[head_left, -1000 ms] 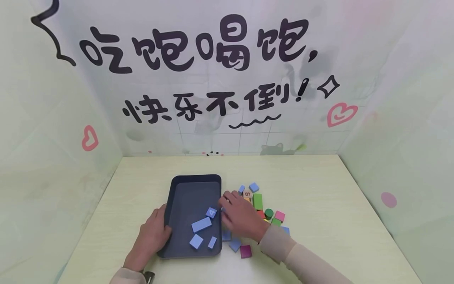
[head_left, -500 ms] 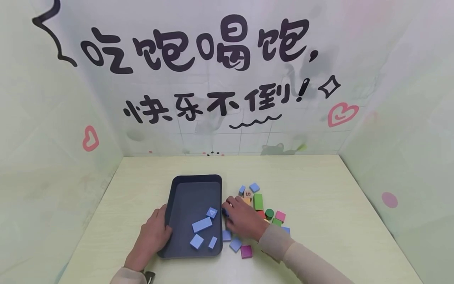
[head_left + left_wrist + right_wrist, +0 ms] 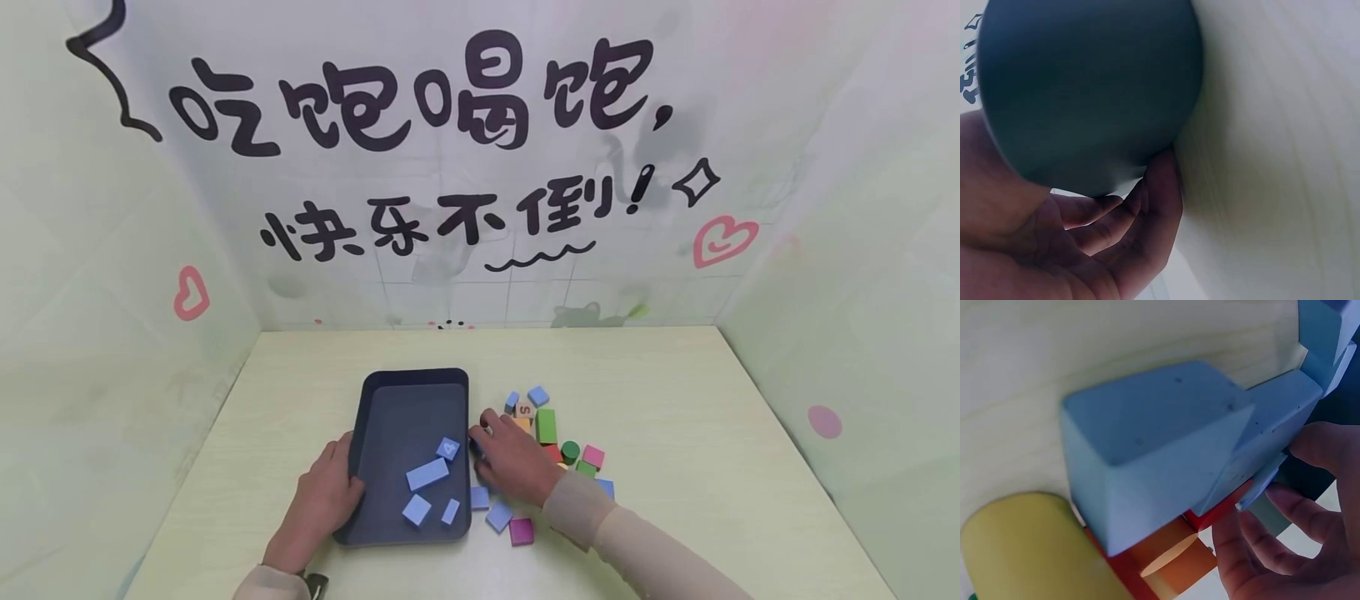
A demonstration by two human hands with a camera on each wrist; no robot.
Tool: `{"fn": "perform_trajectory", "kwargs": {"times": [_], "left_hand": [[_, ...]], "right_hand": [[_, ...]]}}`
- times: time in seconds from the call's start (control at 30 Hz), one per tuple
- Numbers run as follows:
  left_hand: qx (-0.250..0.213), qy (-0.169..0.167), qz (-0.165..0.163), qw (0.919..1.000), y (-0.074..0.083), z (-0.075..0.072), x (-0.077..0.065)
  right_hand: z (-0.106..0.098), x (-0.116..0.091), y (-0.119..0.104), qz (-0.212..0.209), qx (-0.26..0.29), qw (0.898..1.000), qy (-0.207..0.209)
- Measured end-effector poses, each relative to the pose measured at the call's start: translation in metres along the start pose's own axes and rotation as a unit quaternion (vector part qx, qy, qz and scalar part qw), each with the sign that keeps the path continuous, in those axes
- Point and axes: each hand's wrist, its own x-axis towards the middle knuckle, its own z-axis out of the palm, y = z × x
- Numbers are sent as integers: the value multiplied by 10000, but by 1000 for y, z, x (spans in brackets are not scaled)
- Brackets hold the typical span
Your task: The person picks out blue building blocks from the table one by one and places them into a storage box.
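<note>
My left hand point(image 3: 318, 504) grips the left rim of a dark rectangular tray point(image 3: 412, 408), thumb over the edge. In the left wrist view, the fingers point(image 3: 1141, 231) curl beneath the tray's wall point(image 3: 1091, 94). Inside the tray lie several blue blocks point(image 3: 427, 474), one marked 4. Just right of the tray, my right hand point(image 3: 517, 458) reaches down over the blocks. In the right wrist view, its thumb and curled fingers pinch a thin blue block point(image 3: 1262, 481) beside larger blue blocks point(image 3: 1154, 419). The fingertips' contact is partly hidden.
Loose blocks lie around the right hand: a green block point(image 3: 546, 426), a green cylinder point(image 3: 570, 452), a pink block point(image 3: 593, 457), a magenta block point(image 3: 521, 532) and several blue ones. A yellow cylinder point(image 3: 1035, 550) shows in the right wrist view. Fabric walls surround the table point(image 3: 660, 392).
The right hand has shifted slightly among the blocks right of the tray, its fingers more curled. The left hand and tray have stayed in place.
</note>
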Motion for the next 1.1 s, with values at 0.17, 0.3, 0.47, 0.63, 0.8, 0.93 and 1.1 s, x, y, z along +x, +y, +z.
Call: {"fn": "perform_trajectory", "kwargs": {"times": [0.17,0.3,0.47,0.63,0.8,0.93,1.1], "left_hand": [[24,-44,-63,10000,-1,2,0],[17,-63,-69,10000,-1,2,1],[35,-78,-70,9999,0,2,0],[30,-18,-51,10000,0,1,-2],[24,0,-39,10000,0,1,-2],[-11,15,-39,10000,0,2,-2],[-28,20,-43,10000,0,2,-2]], "right_hand": [[3,2,-2,9,-242,9997,-79],[3,2,-4,40,-344,9994,-97],[2,1,-4,93,-292,9995,-108],[0,1,-4,118,-159,9998,-10],[-1,1,-3,99,-45,9999,122],[-2,2,-3,72,-52,9998,169],[-8,5,-4,105,-16,9997,225]]}}
